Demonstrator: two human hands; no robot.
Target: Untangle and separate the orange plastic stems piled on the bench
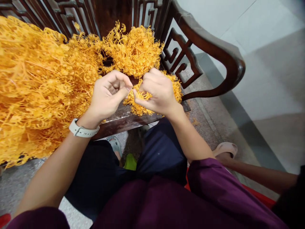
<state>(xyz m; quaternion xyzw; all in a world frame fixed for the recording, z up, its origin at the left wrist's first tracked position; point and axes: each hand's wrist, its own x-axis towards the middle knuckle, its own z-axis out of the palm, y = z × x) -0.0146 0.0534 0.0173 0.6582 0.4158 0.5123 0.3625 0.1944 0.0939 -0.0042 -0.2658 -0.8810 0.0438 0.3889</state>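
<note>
So, progress: honestly tough to call. The yellow sprigs sit in three lots on the bench point(126, 127): a huge heap point(30, 86) filling the left side of the frame, a smaller pile point(135, 51) at upper centre, and a little pile point(175, 86) right of centre, partly hidden by the right hand point(158, 90). Nothing marks any lot as finished, so I can't say which one is done and which is waiting. If the heap is the unworked lot, I'd reckon most of it is left. Either way the fiddly handwork looks mid-go, not wrapped up.

Hands are close together near the middle of the frame, over the front of the seat. Left hand point(107, 92) has thumb and index tips together in a pinch; if there's a strand in there, it's too fine for me to make out. Right hand has its fingers curled in, thumb pointing at the left one's fingertips, just beside them. Some yellow shows between its thumb and fingers, but can't tell if it's gripped or just the little pile behind.

Brands and writing: zilch that I can read. The watch strap point(83, 130) on the left wrist is plain pale stuff, and the purple top point(152, 203) shows no lettering. There's a pale speck on the dark trousers point(164, 143), lower centre, too small to say whether it's a logo or lint.
</note>
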